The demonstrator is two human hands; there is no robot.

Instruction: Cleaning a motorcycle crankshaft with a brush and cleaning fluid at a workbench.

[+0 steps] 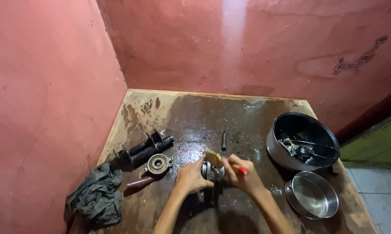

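A stained, wet-looking wooden table is wedged into the corner of a room with rough pink walls. At its near middle a small round metal part stands on the wood. The left hand is curled around the part's left side, fingers closed against it. The right hand is closed on a yellowish scrap of abrasive or sponge, pressed to the top of the part, with a red-tipped tool tucked in the same grip. Judging by the grime on the table, the cleaning looks under way rather than finished.

Just beyond the hands lies one thin dark rod. To the left are one round metal housing, one black finned casting, one reddish handle and one crumpled dark rag. To the right sit two metal bowls: a dark one holding loose parts and a shiny one holding nothing visible.
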